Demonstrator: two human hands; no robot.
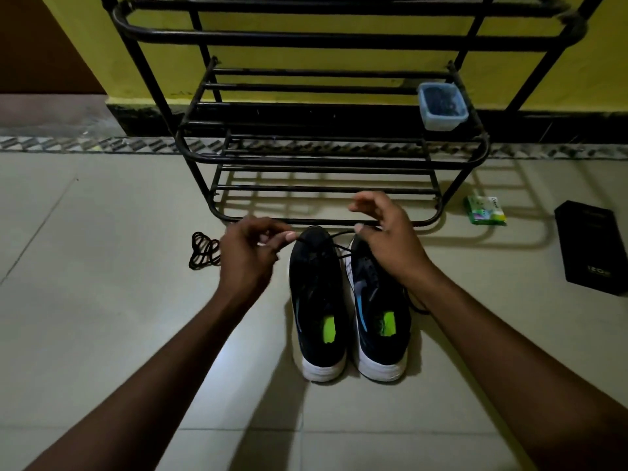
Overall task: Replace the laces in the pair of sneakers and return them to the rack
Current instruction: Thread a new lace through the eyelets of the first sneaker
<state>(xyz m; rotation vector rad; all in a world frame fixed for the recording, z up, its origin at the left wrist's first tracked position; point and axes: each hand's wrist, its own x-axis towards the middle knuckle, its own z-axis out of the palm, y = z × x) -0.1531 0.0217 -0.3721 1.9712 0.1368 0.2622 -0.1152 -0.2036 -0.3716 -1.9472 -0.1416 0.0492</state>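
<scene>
On the floor [102,300] by the rack [326,161] | left hand [248,256] pinches the lace [326,234] over the sneakers [319,300] | right hand [387,239]: hold unclear | loose pinch could let lace slip and tangle

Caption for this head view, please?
Left hand pinches a lace running to the right hand, over sneakers by a rack.

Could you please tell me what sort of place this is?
Most likely a home entryway or hallway: a black metal shoe rack stands against a yellow wall on a pale tiled floor, and a pair of sneakers sits on the floor in front of it.
</scene>
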